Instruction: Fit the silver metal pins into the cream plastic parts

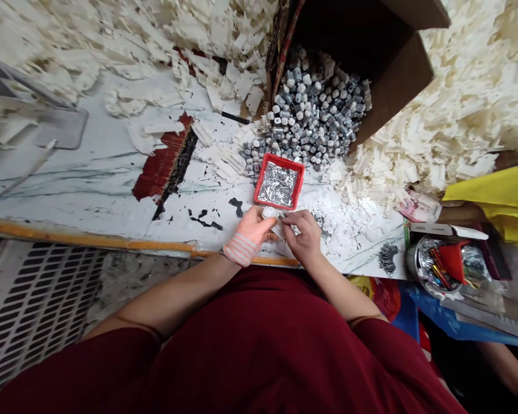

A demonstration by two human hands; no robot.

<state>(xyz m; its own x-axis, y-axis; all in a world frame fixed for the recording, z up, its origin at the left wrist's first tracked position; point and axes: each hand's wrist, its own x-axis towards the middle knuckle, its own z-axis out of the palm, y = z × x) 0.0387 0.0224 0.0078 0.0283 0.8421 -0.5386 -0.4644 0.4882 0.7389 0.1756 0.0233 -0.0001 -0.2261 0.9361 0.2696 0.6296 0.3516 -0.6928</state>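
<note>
My left hand (247,233), in an orange-and-grey striped glove with bare fingertips, is closed round a small white plastic part (269,213). Close against it on the right, my bare right hand (303,233) has thumb and forefinger pinched together at the part's side. Whatever lies in that pinch is too small to make out. Just beyond both hands sits a red tray (258,196) full of short shiny metal pins (278,183). Behind the tray, a heap of small grey motors with white ends (319,109) spills from a cardboard box.
The cardboard box (397,86) lies on its side with its flaps out. Cream plastic parts (470,109) are piled at the back and right. A metal bowl (414,261) of tools stands at far right. A white plastic crate (30,310) is below left. Another person's arm (507,368) shows lower right.
</note>
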